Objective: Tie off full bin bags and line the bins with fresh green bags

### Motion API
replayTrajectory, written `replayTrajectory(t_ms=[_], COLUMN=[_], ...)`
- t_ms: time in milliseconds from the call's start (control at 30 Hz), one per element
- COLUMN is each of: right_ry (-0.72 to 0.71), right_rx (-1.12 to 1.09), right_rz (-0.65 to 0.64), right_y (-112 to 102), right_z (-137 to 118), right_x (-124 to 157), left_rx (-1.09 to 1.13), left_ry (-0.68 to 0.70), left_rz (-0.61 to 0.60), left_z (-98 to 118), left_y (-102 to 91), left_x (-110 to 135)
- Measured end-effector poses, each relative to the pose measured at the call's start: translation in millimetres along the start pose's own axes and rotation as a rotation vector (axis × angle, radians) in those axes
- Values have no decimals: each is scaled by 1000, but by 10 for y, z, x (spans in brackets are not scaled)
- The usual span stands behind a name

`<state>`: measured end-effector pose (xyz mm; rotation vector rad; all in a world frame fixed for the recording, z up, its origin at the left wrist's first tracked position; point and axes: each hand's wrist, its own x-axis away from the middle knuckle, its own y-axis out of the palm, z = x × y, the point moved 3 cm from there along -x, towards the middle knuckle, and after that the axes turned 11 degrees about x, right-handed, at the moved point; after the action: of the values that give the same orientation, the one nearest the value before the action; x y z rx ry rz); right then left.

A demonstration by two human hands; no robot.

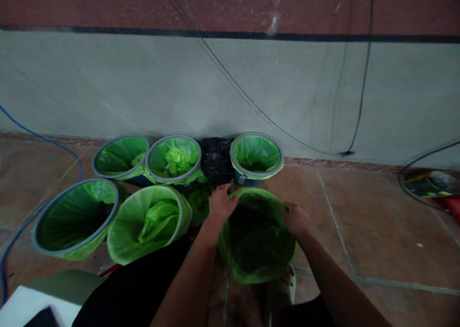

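Observation:
Between my hands is a round trash bin (247,275) with a green plastic liner folded over its rim. It is upright in front of me, its dark inside facing up. My left hand (221,203) is closed on the far left part of the lined rim. On the right side of the same rim, my right hand (296,220) is closed, its fingertips partly hidden. Just beyond stands another lined bin (257,175) with a grey ring around its top. A black plastic bag (216,159) lies beside that one.
Several more green-lined bins, including a grey-rimmed bin (75,250) and a fully covered bin (120,255), stand to the left. A blue cable (57,145) runs along the left floor. The wall (143,87) is behind. A white box (43,308) is at lower left.

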<state>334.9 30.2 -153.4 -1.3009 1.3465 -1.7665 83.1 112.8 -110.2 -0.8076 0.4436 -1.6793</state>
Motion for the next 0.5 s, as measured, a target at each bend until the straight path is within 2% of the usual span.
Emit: replayTrajectory(t_ms=[133, 233, 300, 367, 433, 500], right_ry=[70, 26, -92, -264, -383, -475], right_rx=[-33, -109, -174, -228, -230, -187], right_rz=[8, 156, 261, 288, 236, 112], right_y=[4, -220, -397, -509, -520, -438], right_z=[55, -40, -187, -384, -560, -677], right_x=[171, 114, 8, -118, -244, -345], left_rx=[-69, -134, -170, -207, -242, -286], left_ry=[110, 180, 232, 281, 311, 284], left_rz=[-63, -108, -137, -168, -181, -178], left_z=[232, 347, 367, 341, 280, 192], left_y=[89, 145, 186, 234, 281, 318], left_x=[-149, -224, -239, -228, -210, -204])
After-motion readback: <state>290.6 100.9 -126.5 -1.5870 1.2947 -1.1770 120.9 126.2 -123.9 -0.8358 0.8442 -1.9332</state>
